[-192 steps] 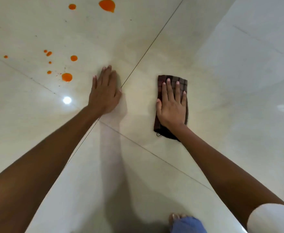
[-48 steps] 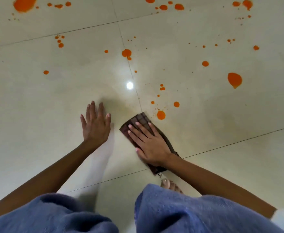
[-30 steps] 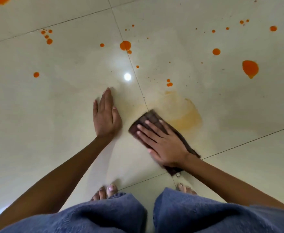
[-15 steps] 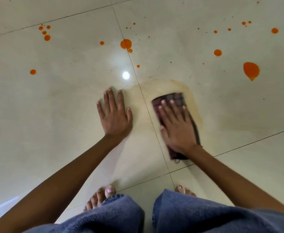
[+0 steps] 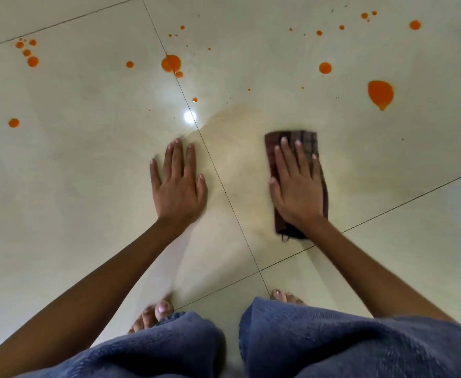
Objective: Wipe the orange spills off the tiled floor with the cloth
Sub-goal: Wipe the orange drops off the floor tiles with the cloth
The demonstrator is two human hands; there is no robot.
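Pressing the dark checked cloth [image 5: 297, 140] flat under the right hand [image 5: 296, 186] is the heart of this step: the palm lies open on top, fingers spread, so the grip is released rather than clenched and the cloth is pinned, not pinched. The cloth lies folded lengthwise on the tiled floor [image 5: 60, 200], just right of the grout line [image 5: 224, 186] that runs between the hands. The left hand [image 5: 179, 186] is also open and flat on the bare tile, holding nothing; it looks to be a prop for the person's weight.

A faint yellowish smear [image 5: 240, 148] surrounds the cloth, so the nearby tile seems wiped but streaked. Many orange spills are left: a large drop [image 5: 380, 94] up and to the right, a round one [image 5: 325, 68] above the cloth, a blot on the grout line [image 5: 171, 63], and a cluster far left [image 5: 30, 54].

To do this well, I would keep even pressure across the whole palm, push outward in long overlapping strokes toward the nearest drops, and drag each one back in rather than spreading it. Refolding to a clean face would likely stop the smear from growing.
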